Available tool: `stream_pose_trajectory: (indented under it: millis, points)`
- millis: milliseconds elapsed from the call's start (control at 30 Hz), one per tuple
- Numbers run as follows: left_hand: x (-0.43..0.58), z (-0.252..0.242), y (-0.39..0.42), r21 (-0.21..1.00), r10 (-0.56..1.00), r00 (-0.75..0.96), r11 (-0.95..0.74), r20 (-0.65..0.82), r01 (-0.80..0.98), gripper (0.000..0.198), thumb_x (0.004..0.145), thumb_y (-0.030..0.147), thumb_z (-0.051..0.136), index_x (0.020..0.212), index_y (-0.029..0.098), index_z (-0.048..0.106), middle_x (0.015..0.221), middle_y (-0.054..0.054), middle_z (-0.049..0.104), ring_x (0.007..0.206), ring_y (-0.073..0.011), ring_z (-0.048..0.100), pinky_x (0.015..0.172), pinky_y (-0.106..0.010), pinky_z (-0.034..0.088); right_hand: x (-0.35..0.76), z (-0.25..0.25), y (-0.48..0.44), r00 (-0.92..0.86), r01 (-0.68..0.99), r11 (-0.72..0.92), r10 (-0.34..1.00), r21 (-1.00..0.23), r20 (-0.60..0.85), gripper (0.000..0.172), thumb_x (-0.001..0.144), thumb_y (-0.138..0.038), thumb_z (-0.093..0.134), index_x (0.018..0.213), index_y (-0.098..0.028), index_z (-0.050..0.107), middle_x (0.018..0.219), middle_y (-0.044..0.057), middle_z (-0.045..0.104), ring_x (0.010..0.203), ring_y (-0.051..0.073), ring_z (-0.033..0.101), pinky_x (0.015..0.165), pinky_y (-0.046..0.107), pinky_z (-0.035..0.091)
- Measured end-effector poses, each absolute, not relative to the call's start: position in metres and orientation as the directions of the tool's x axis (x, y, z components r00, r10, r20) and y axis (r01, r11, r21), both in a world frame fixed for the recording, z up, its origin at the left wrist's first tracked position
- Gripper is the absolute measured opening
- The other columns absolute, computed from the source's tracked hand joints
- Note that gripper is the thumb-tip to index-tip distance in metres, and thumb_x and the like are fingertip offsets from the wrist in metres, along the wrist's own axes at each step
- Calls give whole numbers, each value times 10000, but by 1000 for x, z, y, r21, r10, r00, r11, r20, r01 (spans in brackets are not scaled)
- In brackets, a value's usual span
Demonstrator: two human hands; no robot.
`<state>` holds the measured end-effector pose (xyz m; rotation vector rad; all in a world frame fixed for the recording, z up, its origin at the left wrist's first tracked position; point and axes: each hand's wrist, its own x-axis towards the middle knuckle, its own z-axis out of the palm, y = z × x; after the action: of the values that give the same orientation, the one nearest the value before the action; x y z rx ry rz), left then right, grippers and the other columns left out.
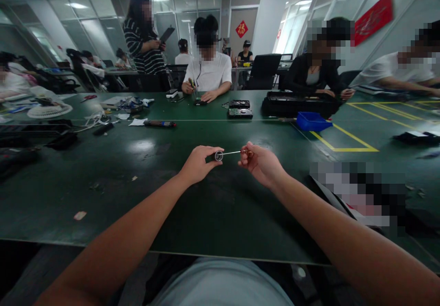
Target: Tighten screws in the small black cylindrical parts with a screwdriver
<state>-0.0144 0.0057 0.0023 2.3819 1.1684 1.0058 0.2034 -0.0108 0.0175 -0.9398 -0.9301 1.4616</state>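
My left hand is closed around a small round silver part held just above the dark green table. My right hand is closed on the handle of a thin screwdriver. Its metal shaft runs level to the left, and its tip meets the silver part. Both hands hover over the middle of the table, close together, with my forearms stretched forward.
Across the table, people sit at work beside hard drives, a black case and a blue tray. A screwdriver, cables and a white fan lie far left. Yellow tape lines mark the right side.
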Motion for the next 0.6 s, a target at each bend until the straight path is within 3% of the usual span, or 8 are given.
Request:
stream_pose_trajectory:
  millis: [100,200,333,433,600]
  points:
    - [-16,1,7,505,780,447,-625,437,596,366,846,278,726,1208,268,672,1161,-34,712,1070,-231,618,996,-442,428,204,18,-10,22,-280,38,999,-959,33,253,820,-428,679,768,-191,609,671,-11,576,571,118,525,621,308,516]
    - [-16,1,6,507,797,435,-603,419,616,373,852,309,720,1219,262,669,1123,-38,721,1034,-231,624,990,-440,430,204,17,-13,99,15,212,972,-977,212,247,877,-428,602,785,-199,601,667,-2,604,581,137,561,594,305,480]
    - [-15,3,3,510,816,415,-577,403,638,385,836,324,738,1209,251,675,1100,-36,726,996,-231,631,971,-428,437,204,21,-21,74,366,335,919,-868,387,258,939,-405,518,794,-205,593,639,0,612,597,152,580,610,313,445]
    - [-14,5,1,519,825,416,-564,382,642,388,834,325,740,1209,248,676,1141,-39,720,1028,-238,629,966,-425,438,204,23,-26,41,445,363,905,-819,424,259,953,-399,504,800,-208,589,649,0,617,601,153,580,602,308,426]
    - [-13,5,0,518,830,411,-557,378,649,397,833,325,740,1217,253,675,1108,-39,726,1000,-235,634,956,-419,446,203,22,-27,-1,426,406,894,-808,448,252,958,-409,499,839,-209,596,676,2,634,626,158,597,607,300,426]
